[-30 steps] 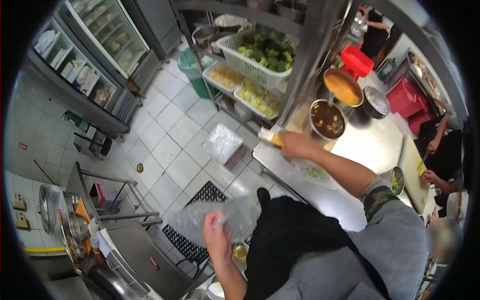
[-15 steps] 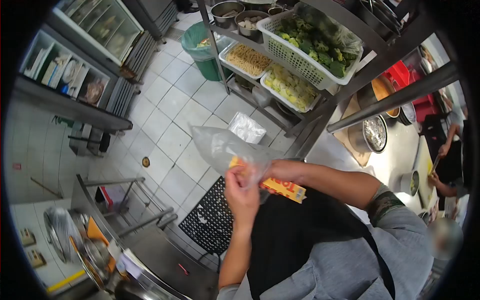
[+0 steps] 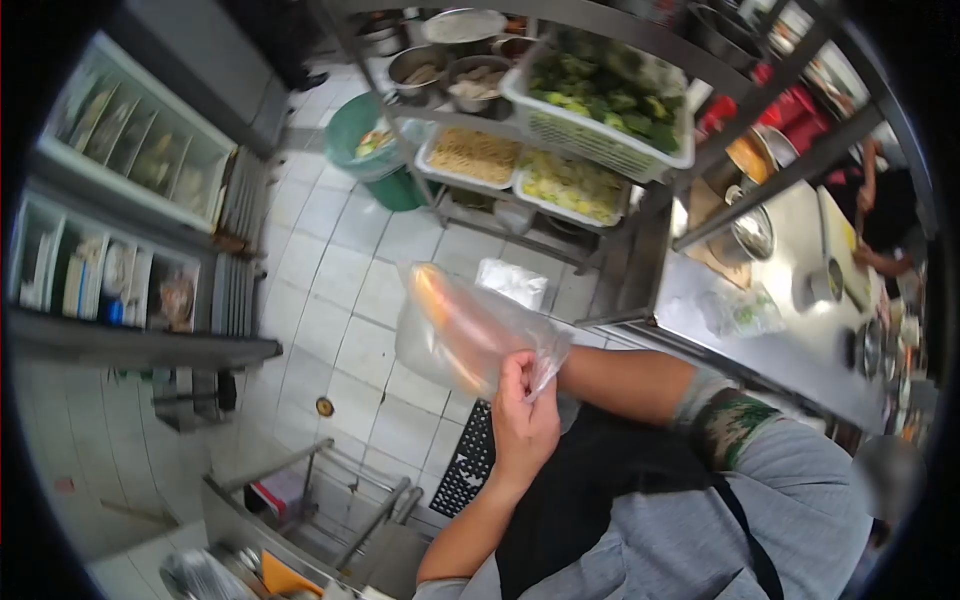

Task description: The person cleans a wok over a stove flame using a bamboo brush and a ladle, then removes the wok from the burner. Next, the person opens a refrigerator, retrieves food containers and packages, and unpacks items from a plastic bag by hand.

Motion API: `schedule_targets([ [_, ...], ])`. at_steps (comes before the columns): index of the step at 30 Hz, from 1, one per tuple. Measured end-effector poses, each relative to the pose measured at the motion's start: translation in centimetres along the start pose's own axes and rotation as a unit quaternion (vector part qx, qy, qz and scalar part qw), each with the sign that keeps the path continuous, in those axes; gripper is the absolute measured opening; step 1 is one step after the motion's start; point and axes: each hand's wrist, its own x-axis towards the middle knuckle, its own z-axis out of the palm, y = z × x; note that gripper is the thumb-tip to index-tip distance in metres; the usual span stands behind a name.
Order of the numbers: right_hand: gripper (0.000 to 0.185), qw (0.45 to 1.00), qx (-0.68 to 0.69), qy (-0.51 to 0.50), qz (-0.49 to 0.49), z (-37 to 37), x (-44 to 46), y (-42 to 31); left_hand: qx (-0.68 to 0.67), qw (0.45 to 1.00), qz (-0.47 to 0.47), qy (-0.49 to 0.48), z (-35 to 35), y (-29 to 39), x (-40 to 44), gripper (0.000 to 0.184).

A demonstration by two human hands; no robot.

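My left hand (image 3: 527, 415) pinches the gathered mouth of a clear plastic bag (image 3: 415, 345), thumb against fingers. Into that mouth runs my right forearm, so my right hand (image 3: 480, 325) shows only through the film, blurred. A long orange-yellow shape (image 3: 432, 290) lies at the bag's far end; whether it is the yellow box or my fingers I cannot make out. The bag hangs in front of me above the tiled floor, its body puffed out.
A rack ahead holds a basket of broccoli (image 3: 600, 135), a noodle tray (image 3: 470, 160) and chopped vegetables (image 3: 570, 190). A green bin (image 3: 370, 150) stands beside it. At right, a steel counter (image 3: 690, 340) carries pots; a person's hands (image 3: 868, 255) work there. Behind the bag is a shiny white package (image 3: 512, 284).
My right hand has gone deeper into the bag, and the yellow box no longer sticks out by my right wrist. My left hand has shifted to the bag's mouth. The view has turned.
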Motion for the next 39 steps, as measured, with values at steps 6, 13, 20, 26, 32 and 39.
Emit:
schedule_targets([
  [6,0.031,0.987,-0.155,0.042,-0.027,-3.1,-2.2,-1.1,-0.136,0.984,-0.066,-0.093,0.3,2.1,4.2,0.008],
  [13,0.033,0.981,-0.174,0.083,-0.023,-13.3,-14.7,-5.4,-0.069,0.925,-0.011,-0.373,9.7,7.6,1.4,0.006],
  [20,0.03,0.899,-0.403,0.17,-0.011,-19.3,-29.7,-21.3,-0.113,0.946,0.028,-0.302,20.3,7.9,5.1,0.007],
  [26,0.056,0.714,-0.576,0.395,-0.053,-35.0,-38.8,-19.8,-0.13,0.944,-0.09,-0.29,24.6,8.5,4.0,0.009],
  [32,0.063,0.668,-0.701,0.242,-0.058,-45.5,-38.1,-8.2,-0.141,0.94,-0.116,-0.288,29.6,11.6,3.4,0.009],
  [39,0.037,0.762,-0.482,0.422,-0.094,-49.9,-39.8,-6.4,-0.033,0.958,-0.07,-0.276,35.5,13.7,3.5,0.013],
])
